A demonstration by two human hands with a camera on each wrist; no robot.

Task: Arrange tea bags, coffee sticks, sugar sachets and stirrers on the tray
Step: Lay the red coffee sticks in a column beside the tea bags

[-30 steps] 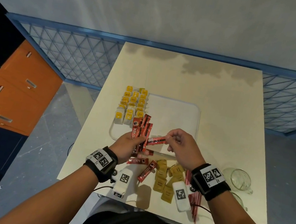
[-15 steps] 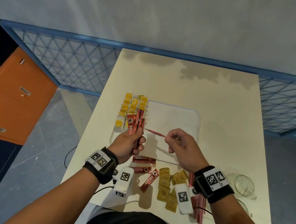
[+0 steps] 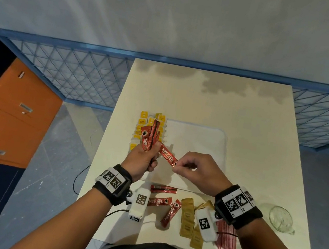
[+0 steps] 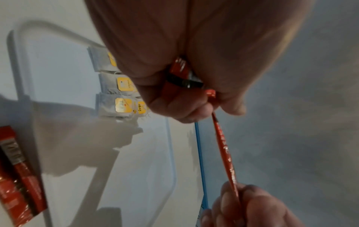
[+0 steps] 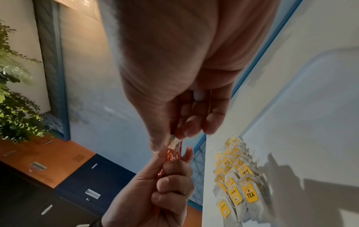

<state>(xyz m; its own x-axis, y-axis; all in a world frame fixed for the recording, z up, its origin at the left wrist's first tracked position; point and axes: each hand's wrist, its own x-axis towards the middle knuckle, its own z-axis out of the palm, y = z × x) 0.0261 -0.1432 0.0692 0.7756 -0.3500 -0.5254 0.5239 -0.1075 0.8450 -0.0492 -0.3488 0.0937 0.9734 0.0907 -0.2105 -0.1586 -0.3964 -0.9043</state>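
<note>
My left hand [image 3: 143, 159] grips an upright bundle of red coffee sticks [image 3: 149, 137] above the white tray [image 3: 199, 142]. My right hand [image 3: 193, 171] pinches the near end of one more red coffee stick [image 3: 168, 155], whose far end touches the left hand's fingers. From the left wrist, this stick [image 4: 225, 147] runs edge-on between both hands. Tea bags with yellow tags [image 3: 143, 121] lie in rows on the tray's left side. Three loose coffee sticks [image 3: 163, 189], tan sugar sachets [image 3: 187, 215] and red striped stirrers [image 3: 226, 240] lie on the table near me.
A glass cup [image 3: 280, 218] stands at the table's right front. The cream table [image 3: 216, 102] extends beyond the tray. A blue mesh fence [image 3: 70, 76] runs behind it, with orange and dark cabinets [image 3: 11, 114] on the left.
My right hand has brought its single stick leftward until it meets the bundle in my left hand. The stick now shows its printed face. The left hand has lifted the bundle slightly.
</note>
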